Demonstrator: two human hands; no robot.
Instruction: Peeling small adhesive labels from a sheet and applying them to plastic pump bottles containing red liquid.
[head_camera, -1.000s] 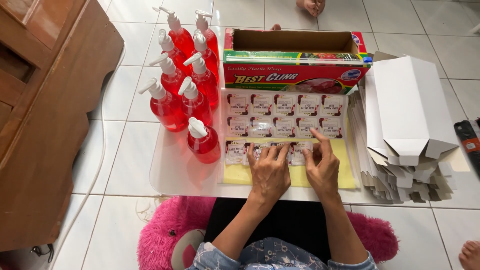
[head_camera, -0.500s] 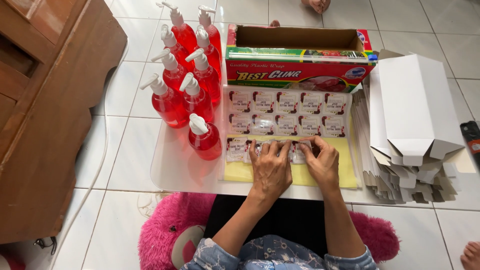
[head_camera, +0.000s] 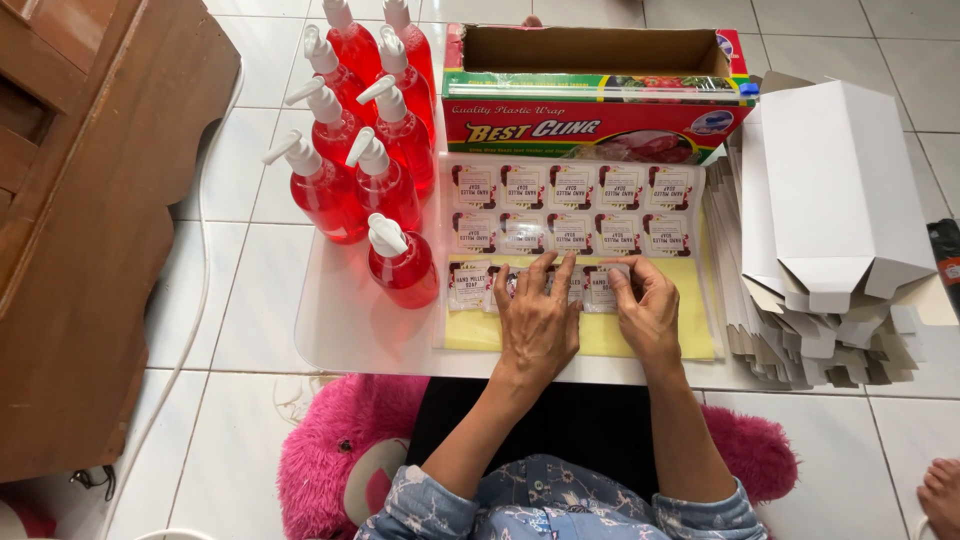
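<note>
White floor tiles (head_camera: 250, 250) surround a low white desk (head_camera: 350, 330), seen from the head camera looking straight down. On the desk lies a sticker sheet (head_camera: 580, 240) with a yellow backing, its top two rows full of small labels and the bottom row partly bare toward the right.

Left hand (head_camera: 538, 320) lies flat on the bottom row, fingers (head_camera: 545, 275) spread narrowly and pressing the sheet down; it holds nothing. Right hand (head_camera: 648, 310) rests just beside it, its fingertips (head_camera: 615, 275) bunched together at the edge of a label (head_camera: 600, 285) in the bottom row, touching it; whether the label is pinched free of the backing cannot be told.

Red pump bottles (head_camera: 365, 150) stand in a cluster left of the sheet, the nearest one just beside its bottom row. A cling-wrap box (head_camera: 600, 90) lies open behind the sheet, touching its far edge. Flat white cartons (head_camera: 830, 230) are stacked to the right. A wooden cabinet (head_camera: 90, 230) fills the left side, and a pink plush cushion (head_camera: 330, 450) sits below the desk edge.
</note>
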